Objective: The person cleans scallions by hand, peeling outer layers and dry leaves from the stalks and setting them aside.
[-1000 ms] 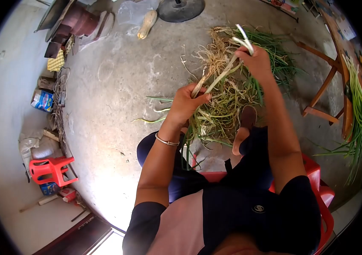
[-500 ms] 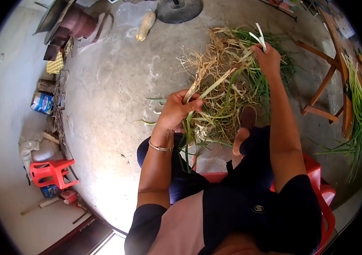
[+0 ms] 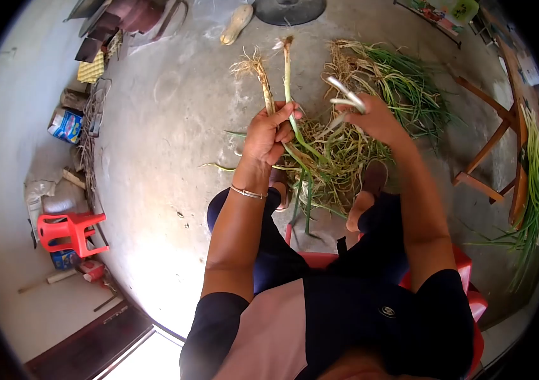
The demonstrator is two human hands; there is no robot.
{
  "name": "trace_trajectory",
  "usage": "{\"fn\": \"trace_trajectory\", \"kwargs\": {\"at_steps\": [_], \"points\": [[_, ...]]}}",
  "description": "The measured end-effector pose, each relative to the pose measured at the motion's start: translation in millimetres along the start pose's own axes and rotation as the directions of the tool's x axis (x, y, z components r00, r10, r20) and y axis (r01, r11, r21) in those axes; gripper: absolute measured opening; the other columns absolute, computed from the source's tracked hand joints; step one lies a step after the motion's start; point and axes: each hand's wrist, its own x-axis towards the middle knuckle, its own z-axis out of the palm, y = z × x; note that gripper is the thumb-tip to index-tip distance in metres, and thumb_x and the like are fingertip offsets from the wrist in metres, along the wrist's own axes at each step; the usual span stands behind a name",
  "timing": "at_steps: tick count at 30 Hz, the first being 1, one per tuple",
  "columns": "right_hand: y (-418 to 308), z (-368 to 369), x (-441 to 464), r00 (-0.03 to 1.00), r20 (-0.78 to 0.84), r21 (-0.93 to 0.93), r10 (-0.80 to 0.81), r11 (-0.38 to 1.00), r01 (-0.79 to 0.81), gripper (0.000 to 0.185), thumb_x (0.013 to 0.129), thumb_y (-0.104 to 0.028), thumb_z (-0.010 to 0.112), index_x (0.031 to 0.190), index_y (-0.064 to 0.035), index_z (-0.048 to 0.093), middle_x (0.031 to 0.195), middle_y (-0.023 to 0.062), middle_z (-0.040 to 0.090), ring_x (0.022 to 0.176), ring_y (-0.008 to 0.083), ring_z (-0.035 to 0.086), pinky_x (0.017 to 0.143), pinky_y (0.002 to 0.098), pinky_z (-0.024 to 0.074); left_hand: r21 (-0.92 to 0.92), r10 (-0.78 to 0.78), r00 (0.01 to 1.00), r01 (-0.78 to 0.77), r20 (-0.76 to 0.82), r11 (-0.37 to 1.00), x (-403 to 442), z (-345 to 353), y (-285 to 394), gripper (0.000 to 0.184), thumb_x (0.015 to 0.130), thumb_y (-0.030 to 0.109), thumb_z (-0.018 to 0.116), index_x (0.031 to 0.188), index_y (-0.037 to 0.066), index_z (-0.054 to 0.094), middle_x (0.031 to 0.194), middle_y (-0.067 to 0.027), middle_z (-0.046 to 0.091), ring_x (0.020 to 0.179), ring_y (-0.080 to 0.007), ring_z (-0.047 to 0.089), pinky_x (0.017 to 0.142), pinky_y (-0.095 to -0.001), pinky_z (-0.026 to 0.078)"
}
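Two spring onions (image 3: 287,69) are gripped in my left hand (image 3: 268,134), roots upward and green leaves hanging below. Their root ends stand slightly apart; one carries a wide tuft of dry roots. To the right, my right hand (image 3: 374,120) is closed around a whitish two-pronged thing (image 3: 346,95). Motion blurs it and I cannot make out its kind. Beneath both hands lies a heap of yellowed leaves and trimmings (image 3: 339,155) on the floor. Behind my right hand is a pile of spring onions (image 3: 402,76) with brown roots and green tops.
A wooden table (image 3: 515,95) at the right bears more spring onions (image 3: 533,171), their leaves drooping over its edge. A squash (image 3: 237,25) lies near a round black base (image 3: 289,9). By the left wall stands a small red chair (image 3: 73,233).
My left hand has risen slightly, and the second spring onion now points root end up beside the first. My right hand has come left and down, away from the root pile.
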Motion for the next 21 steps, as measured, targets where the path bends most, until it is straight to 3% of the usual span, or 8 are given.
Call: {"fn": "trace_trajectory", "kwargs": {"at_steps": [1, 2, 5, 10, 12, 15, 20, 21], "points": [[-5, 8, -1, 0.983, -0.047, -0.104, -0.176, 0.98, 0.171, 0.015, 0.075, -0.013, 0.065, 0.084, -0.0023, 0.062, 0.063, 0.0007, 0.057, 0.058, 0.0094, 0.054, 0.055, 0.0241, 0.0435, -0.031, -0.007, 1.0, 0.006, -0.02, 1.0, 0, 3, -1, 0.018, 0.084, 0.014, 0.058, 0.093, -0.001, 0.055, 0.07, -0.0015, 0.055, 0.04, -0.004, 0.029, 0.04, -0.0188, 0.026], [-8, 14, -1, 0.983, -0.047, -0.104, -0.178, 0.979, 0.173, 0.015, 0.075, -0.013, 0.065, 0.084, -0.0023, 0.062, 0.063, 0.0007, 0.057, 0.058, 0.0094, 0.054, 0.055, 0.0241, 0.0435, -0.03, -0.005, 1.0, 0.004, -0.02, 1.0, 1, 3, -3, 0.018, 0.084, 0.014, 0.058, 0.093, -0.001, 0.055, 0.07, -0.0015, 0.055, 0.04, -0.004, 0.029, 0.04, -0.0188, 0.026], [-28, 32, -9, 0.994, 0.087, 0.254, 0.066, 0.963, -0.086, 0.024, 0.069, -0.021, 0.069, 0.083, -0.0029, 0.062, 0.064, 0.0037, 0.056, 0.056, 0.0111, 0.05, 0.054, 0.0277, 0.0408, -0.039, -0.016, 0.998, 0.014, -0.06, 0.999, 3, 1, -10, 0.016, 0.079, 0.011, 0.065, 0.088, 0.001, 0.056, 0.057, 0.0024, 0.047, 0.039, -0.005, 0.032, 0.038, -0.0188, 0.025], [-53, 48, -21, 0.98, 0.179, 0.078, 0.082, 0.992, -0.098, 0.027, 0.066, -0.022, 0.071, 0.079, -0.0023, 0.059, 0.063, 0.006, 0.056, 0.056, 0.0118, 0.051, 0.053, 0.0288, 0.0406, -0.011, 0.061, 0.991, -0.063, -0.118, 0.998, 8, 5, -16, 0.017, 0.078, 0.011, 0.066, 0.088, 0.002, 0.056, 0.058, 0.0023, 0.049, 0.039, -0.005, 0.035, 0.036, -0.0191, 0.025], [-52, 53, -22, 0.985, 0.169, 0.077, 0.037, 0.996, -0.051, 0.023, 0.068, -0.014, 0.071, 0.082, -0.0016, 0.058, 0.067, 0.0019, 0.056, 0.061, 0.0078, 0.049, 0.055, 0.0241, 0.0399, 0.008, 0.074, 0.99, -0.074, -0.122, 0.997, 8, 10, -16, 0.017, 0.078, 0.01, 0.066, 0.088, 0.003, 0.055, 0.059, 0.0022, 0.049, 0.039, -0.005, 0.036, 0.036, -0.0191, 0.025], [-55, 51, -24, 0.987, 0.153, 0.13, 0.044, 0.989, -0.064, 0.023, 0.069, -0.012, 0.069, 0.086, -0.0004, 0.058, 0.07, 0.0028, 0.058, 0.063, 0.0077, 0.05, 0.058, 0.0237, 0.0412, 0.091, 0.095, 0.972, -0.077, -0.213, 0.993, 7, 15, -16, 0.016, 0.081, 0.013, 0.064, 0.09, 0.004, 0.054, 0.062, 0.001, 0.052, 0.041, -0.0044, 0.038, 0.036, -0.0183, 0.026], [-55, 43, -26, 0.985, 0.153, 0.182, 0.075, 0.978, -0.103, 0.024, 0.071, -0.011, 0.066, 0.091, -0.0004, 0.06, 0.072, 0.0026, 0.059, 0.063, 0.0068, 0.05, 0.059, 0.0224, 0.0416, 0.483, 0.249, 0.967, -0.198, -0.045, 0.853, 8, 17, -25, 0.014, 0.086, 0.02, 0.057, 0.087, 0.006, 0.052, 0.06, 0.002, 0.048, 0.041, -0.004, 0.034, 0.036, -0.0199, 0.024], [-55, 39, -24, 0.993, 0.102, 0.175, 0.067, 0.981, -0.084, 0.023, 0.071, -0.012, 0.065, 0.091, -0.0018, 0.061, 0.069, 0.004, 0.059, 0.059, 0.0075, 0.051, 0.055, 0.0234, 0.0414, 0.463, 0.189, 0.981, -0.152, -0.034, 0.873, 7, 18, -25, 0.017, 0.088, 0.023, 0.054, 0.085, 0.007, 0.051, 0.059, 0.0025, 0.046, 0.04, -0.0047, 0.034, 0.037, -0.02, 0.026]]}}
